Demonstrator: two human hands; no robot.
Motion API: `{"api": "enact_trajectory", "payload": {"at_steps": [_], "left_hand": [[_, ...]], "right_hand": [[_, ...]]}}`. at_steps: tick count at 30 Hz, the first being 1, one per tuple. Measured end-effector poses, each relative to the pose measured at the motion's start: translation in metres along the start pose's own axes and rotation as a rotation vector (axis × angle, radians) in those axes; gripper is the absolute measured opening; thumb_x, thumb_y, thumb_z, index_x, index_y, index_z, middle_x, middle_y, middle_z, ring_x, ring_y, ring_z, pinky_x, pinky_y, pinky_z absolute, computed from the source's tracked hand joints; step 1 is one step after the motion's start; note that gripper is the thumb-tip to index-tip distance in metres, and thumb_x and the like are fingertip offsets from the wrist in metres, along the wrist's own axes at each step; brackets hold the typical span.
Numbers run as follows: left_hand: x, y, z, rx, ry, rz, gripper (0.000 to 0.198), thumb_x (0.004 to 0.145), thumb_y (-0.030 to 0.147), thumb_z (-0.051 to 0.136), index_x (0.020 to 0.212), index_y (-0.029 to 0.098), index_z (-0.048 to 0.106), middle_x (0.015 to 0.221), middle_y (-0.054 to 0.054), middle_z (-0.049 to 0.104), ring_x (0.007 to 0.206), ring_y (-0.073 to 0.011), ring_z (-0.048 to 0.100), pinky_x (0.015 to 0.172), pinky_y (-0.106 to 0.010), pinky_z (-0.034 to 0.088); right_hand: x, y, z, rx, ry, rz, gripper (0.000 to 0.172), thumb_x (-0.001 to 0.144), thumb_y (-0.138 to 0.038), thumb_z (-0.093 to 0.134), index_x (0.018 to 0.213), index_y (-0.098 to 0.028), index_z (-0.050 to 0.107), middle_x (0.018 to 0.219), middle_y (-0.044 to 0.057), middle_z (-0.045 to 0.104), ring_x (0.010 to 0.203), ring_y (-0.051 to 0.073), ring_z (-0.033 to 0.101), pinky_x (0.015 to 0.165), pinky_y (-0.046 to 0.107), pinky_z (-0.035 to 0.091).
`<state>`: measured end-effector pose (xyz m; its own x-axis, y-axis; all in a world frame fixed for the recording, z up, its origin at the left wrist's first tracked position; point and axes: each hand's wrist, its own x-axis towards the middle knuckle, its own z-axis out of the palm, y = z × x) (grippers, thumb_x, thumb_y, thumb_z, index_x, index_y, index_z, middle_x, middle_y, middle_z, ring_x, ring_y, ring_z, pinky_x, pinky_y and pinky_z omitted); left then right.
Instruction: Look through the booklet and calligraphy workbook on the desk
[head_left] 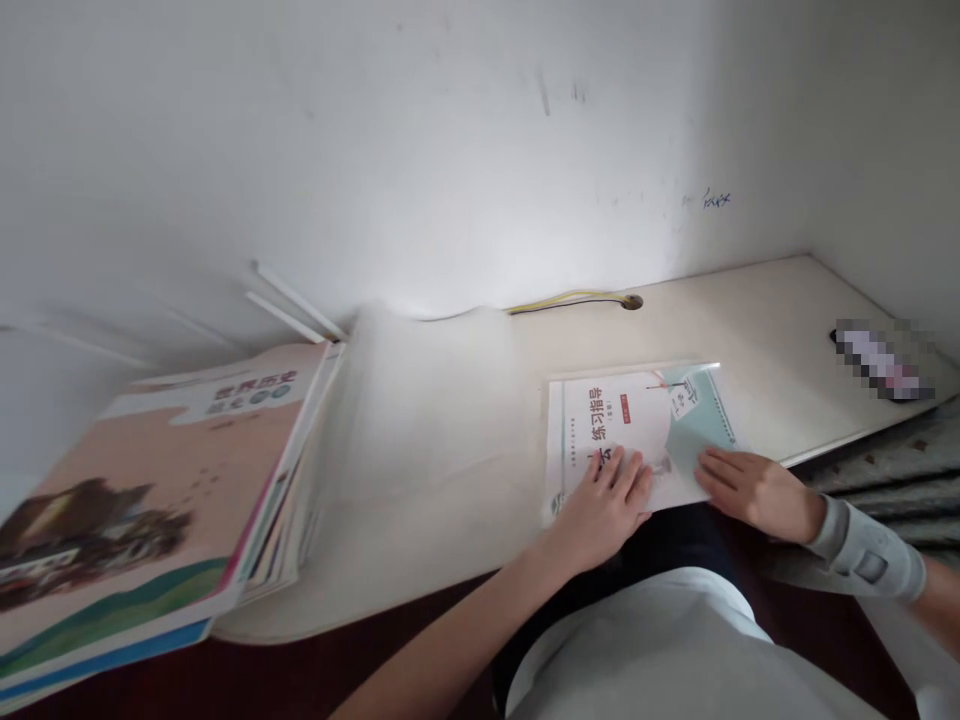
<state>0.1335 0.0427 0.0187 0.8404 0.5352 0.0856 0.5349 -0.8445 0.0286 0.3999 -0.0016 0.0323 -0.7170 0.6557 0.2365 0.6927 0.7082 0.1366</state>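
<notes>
A booklet (652,410) with a white and pale green cover lies on the white desk (427,470) near its front edge, in front of my body. My left hand (606,510) rests on the lower middle of the cover, its fingers slightly apart. At the booklet's lower right, my right hand (757,490) lies with its fingers stretched out over the green part. A grey band is round my right wrist.
A tall stack of books (165,480) stands at the left end of the desk. A pixelated flat object (885,365) lies at the far right. Yellow cables (570,299) run along the wall to a round hole (632,302).
</notes>
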Motion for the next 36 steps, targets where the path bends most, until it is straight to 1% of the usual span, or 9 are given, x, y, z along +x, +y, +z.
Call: {"api": "enact_trajectory", "payload": {"at_steps": [4,7,12,15,18,23,26,30,36], "left_hand": [[0.028,-0.025,-0.029,0.003,0.016,-0.019,0.034,0.093,0.018,0.030,0.124,0.015,0.045,0.117,-0.016,0.060,0.106,-0.0238,0.060,0.087,-0.039,0.049],[0.042,-0.040,-0.041,0.073,0.042,-0.085,0.038,0.089,0.007,0.029,0.124,0.013,0.044,0.116,-0.017,0.060,0.106,-0.0237,0.060,0.087,-0.039,0.050],[0.032,-0.023,-0.008,0.113,0.001,-0.126,0.042,0.088,0.007,0.029,0.128,0.008,0.041,0.131,-0.021,0.049,0.125,-0.0284,0.044,0.100,-0.047,0.039],[0.023,-0.009,0.010,0.015,-0.071,-0.137,0.048,0.091,0.030,0.035,0.133,0.008,0.038,0.142,-0.022,0.035,0.133,-0.0335,0.029,0.105,-0.053,0.028],[0.033,-0.008,0.009,-0.084,-0.103,-0.158,0.069,0.087,0.053,0.034,0.139,0.008,0.029,0.147,-0.021,0.024,0.137,-0.0350,0.016,0.107,-0.056,0.021],[0.070,-0.035,0.006,-0.082,-0.133,-0.235,0.067,0.089,0.045,0.033,0.144,0.010,0.018,0.150,-0.020,0.015,0.139,-0.0333,0.006,0.107,-0.059,0.015],[0.078,-0.047,0.012,-0.043,-0.127,-0.283,0.068,0.089,0.046,0.030,0.143,0.006,0.019,0.150,-0.021,0.013,0.139,-0.0333,0.009,0.108,-0.057,0.013],[0.073,-0.048,0.017,-0.024,-0.046,-0.300,0.071,0.090,0.053,0.019,0.143,0.006,0.021,0.150,-0.018,0.016,0.139,-0.0292,0.010,0.111,-0.053,0.008],[0.072,-0.049,0.021,-0.045,-0.019,-0.351,0.076,0.087,0.061,0.015,0.144,0.011,0.021,0.152,-0.012,0.016,0.139,-0.0301,0.011,0.111,-0.050,0.007]], "right_hand": [[0.028,0.033,-0.011,-0.033,-0.025,0.044,0.035,0.087,-0.009,0.037,0.114,-0.013,0.060,0.106,0.016,0.066,0.098,0.021,0.063,0.082,0.034,0.053],[0.040,0.054,-0.014,-0.033,-0.031,0.102,0.040,0.090,-0.010,0.029,0.117,-0.015,0.058,0.113,0.014,0.064,0.106,0.022,0.060,0.088,0.037,0.050],[0.019,0.045,0.002,-0.024,-0.008,0.054,0.036,0.091,-0.015,0.033,0.115,-0.014,0.059,0.117,0.014,0.062,0.111,0.022,0.057,0.090,0.036,0.050],[0.016,0.033,0.008,0.016,-0.025,0.088,0.037,0.091,-0.032,0.042,0.116,-0.011,0.058,0.120,0.017,0.060,0.111,0.025,0.057,0.090,0.038,0.050],[0.040,0.027,0.009,0.063,-0.015,0.161,0.048,0.091,-0.040,0.039,0.125,-0.010,0.051,0.133,0.018,0.049,0.124,0.027,0.045,0.100,0.044,0.040],[0.098,0.017,0.029,0.195,-0.087,0.107,0.070,0.090,-0.053,0.033,0.138,-0.001,0.032,0.145,0.020,0.029,0.136,0.028,0.023,0.107,0.048,0.028],[0.110,0.021,0.048,0.239,-0.112,0.097,0.084,0.085,-0.063,0.034,0.141,0.000,0.025,0.147,0.022,0.022,0.137,0.029,0.020,0.108,0.048,0.025],[0.100,0.058,0.061,0.210,-0.100,0.115,0.081,0.085,-0.064,0.032,0.142,-0.007,0.025,0.146,0.020,0.026,0.136,0.029,0.023,0.109,0.049,0.020],[0.081,0.130,0.068,0.073,-0.188,0.331,0.072,0.090,-0.058,0.018,0.140,-0.008,0.032,0.146,0.018,0.029,0.135,0.029,0.027,0.107,0.046,0.026]]}}
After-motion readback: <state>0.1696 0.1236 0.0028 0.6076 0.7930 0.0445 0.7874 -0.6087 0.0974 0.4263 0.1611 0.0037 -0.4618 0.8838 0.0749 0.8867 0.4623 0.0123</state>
